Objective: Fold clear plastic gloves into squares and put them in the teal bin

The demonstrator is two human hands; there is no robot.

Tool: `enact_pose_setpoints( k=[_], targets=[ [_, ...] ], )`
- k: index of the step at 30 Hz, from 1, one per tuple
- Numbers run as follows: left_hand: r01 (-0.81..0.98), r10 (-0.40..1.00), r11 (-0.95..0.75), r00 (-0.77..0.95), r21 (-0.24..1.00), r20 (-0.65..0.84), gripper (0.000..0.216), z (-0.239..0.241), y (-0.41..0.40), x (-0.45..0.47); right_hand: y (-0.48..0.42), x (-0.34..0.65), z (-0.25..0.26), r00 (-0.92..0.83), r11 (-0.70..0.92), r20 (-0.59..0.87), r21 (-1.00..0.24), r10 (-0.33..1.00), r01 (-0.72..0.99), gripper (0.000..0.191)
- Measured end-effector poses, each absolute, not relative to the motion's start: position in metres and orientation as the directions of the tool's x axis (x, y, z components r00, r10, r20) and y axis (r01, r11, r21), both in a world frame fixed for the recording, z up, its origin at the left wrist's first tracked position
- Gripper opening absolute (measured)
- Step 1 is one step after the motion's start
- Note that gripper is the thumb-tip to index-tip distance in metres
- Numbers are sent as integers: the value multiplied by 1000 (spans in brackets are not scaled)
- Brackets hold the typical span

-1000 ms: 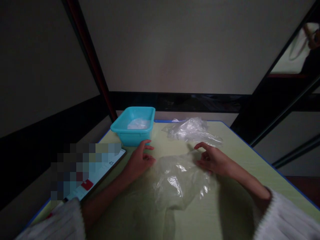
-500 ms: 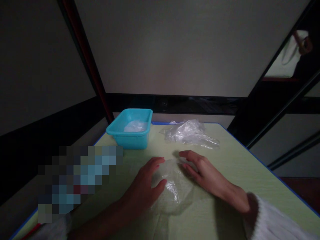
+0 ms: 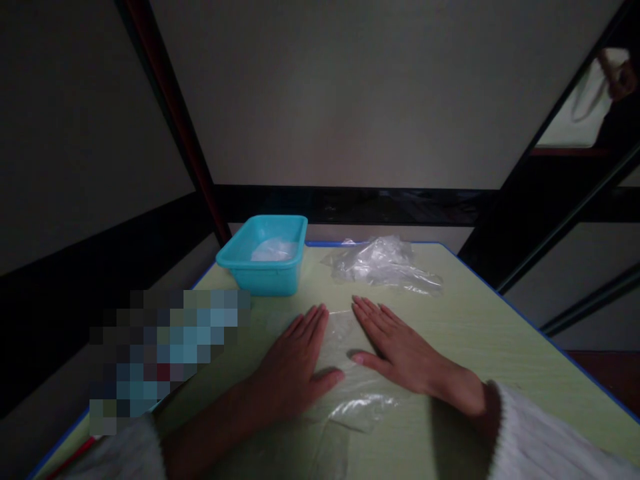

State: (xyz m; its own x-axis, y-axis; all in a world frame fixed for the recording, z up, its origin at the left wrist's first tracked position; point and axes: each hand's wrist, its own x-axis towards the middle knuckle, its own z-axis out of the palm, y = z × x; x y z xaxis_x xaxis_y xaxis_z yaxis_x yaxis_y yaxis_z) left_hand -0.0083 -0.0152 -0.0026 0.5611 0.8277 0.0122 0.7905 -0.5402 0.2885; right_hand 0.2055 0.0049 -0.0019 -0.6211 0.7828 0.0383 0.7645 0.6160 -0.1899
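A clear plastic bag (image 3: 361, 403) lies flattened on the pale green table (image 3: 500, 347) in front of me. My left hand (image 3: 295, 363) lies flat on the bag's left part, fingers stretched out and together, thumb to the right. My right hand (image 3: 395, 347) lies flat on its right part, fingers pointing away from me. The two hands are side by side, a narrow strip of plastic showing between them. The bag's near edge sticks out below my palms and catches the light.
A turquoise plastic tub (image 3: 265, 257) with something pale inside stands at the table's far left. A heap of crumpled clear bags (image 3: 383, 263) lies at the far middle. A blurred-out flat thing (image 3: 165, 347) lies at the left edge. Dark frame bars rise behind.
The puffed-up bag has been pressed down flat. Both hands went from curled around its sides to lying flat on top of it, side by side.
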Motion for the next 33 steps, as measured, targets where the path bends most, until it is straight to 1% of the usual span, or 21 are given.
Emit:
enact_pose_setpoints(
  k=[3,8,11,13,15,17,18,20,24,29,33],
  targets=[
    [787,814,-565,582,248,7,74,-2,-14,-9,11,215,-3,-607,602,32,-177,794,779,81],
    [782,806,-575,591,240,4,71,1,-15,-10,19,229,-7,-556,553,23,-144,831,821,82],
    [781,805,-578,594,237,6,70,2,-16,-10,18,230,-3,-541,550,104,-98,835,829,81],
    [773,799,-587,601,243,18,71,1,-16,-10,13,225,4,-627,647,184,-77,757,758,66],
    [757,791,-599,611,260,43,72,-1,-16,-10,7,217,11,-783,810,217,-78,582,581,42],
    [743,784,-609,616,278,69,72,-5,-15,-11,0,208,16,-862,891,228,-82,453,446,37],
    [738,782,-612,618,283,82,72,-7,-15,-12,-3,204,17,-884,911,222,-93,411,401,36],
    [731,779,-619,617,286,108,72,-10,-15,-13,-7,198,17,-903,922,192,-123,385,367,35],
    [716,768,-637,622,286,153,73,-13,-15,-14,-6,197,16,-888,891,121,-165,444,423,39],
    [702,760,-646,627,300,169,77,-14,-15,-15,0,199,15,-829,828,100,-197,550,525,48],
    [696,757,-649,629,307,174,77,-12,-15,-14,7,203,8,-743,745,98,-191,663,639,57]
  ],
)
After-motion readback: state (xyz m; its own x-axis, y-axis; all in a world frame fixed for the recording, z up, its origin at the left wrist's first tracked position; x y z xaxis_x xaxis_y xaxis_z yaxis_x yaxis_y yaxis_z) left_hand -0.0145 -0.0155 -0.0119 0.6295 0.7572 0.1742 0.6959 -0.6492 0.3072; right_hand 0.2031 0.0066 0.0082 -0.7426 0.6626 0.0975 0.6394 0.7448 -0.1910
